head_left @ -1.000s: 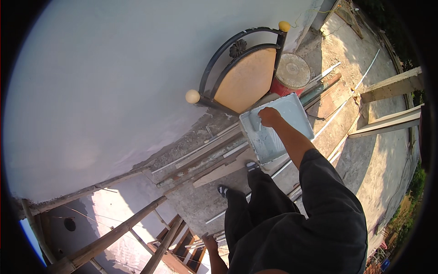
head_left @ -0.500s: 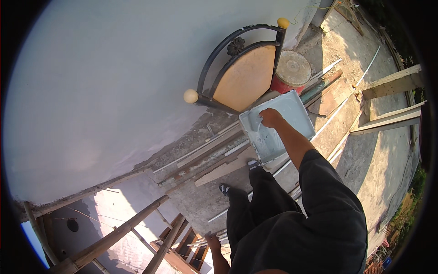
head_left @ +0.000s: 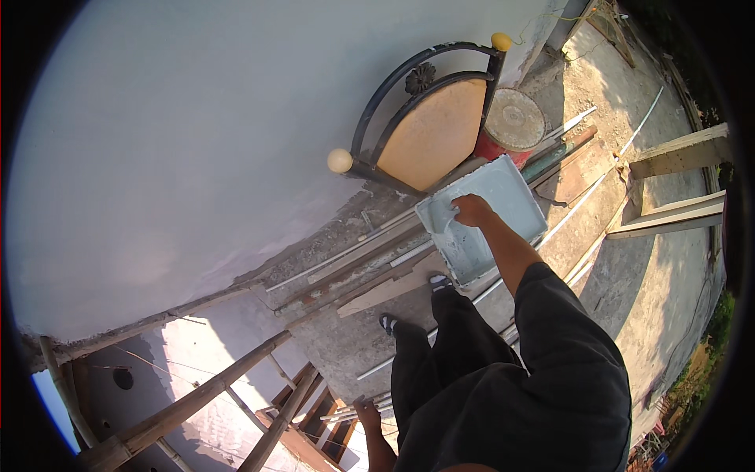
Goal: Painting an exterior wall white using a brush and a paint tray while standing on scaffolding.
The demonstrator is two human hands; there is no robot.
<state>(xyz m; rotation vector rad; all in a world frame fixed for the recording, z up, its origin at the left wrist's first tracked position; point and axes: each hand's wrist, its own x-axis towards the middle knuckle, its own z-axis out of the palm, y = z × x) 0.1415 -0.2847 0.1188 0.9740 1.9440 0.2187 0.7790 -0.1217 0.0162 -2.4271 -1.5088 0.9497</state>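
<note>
A rectangular pale-blue tray [head_left: 535, 234], smeared with whitish wet material inside, is in front of me to the right. My right hand [head_left: 472, 210] reaches down into its left half, with the fingers closed. Whatever is pinched there is pale and mostly hidden by the hand. Low in the picture, my left hand [head_left: 366, 414] hangs beside my left leg, apart from the tray. It is small and dark here, and its fingers are not clear enough to read.
A black metal chair [head_left: 432, 134] with a tan back stands by the pale wall [head_left: 197, 157]. Behind the tray is a red bucket [head_left: 514, 119] with a crusted top. Planks and pipes [head_left: 377, 259] lie along the wall. Wooden poles [head_left: 197, 397] cross at lower left.
The view has shifted slightly, so the chair and bucket appear a little farther right. My right hand has moved slightly toward me within the tray. My left hand stays low.
</note>
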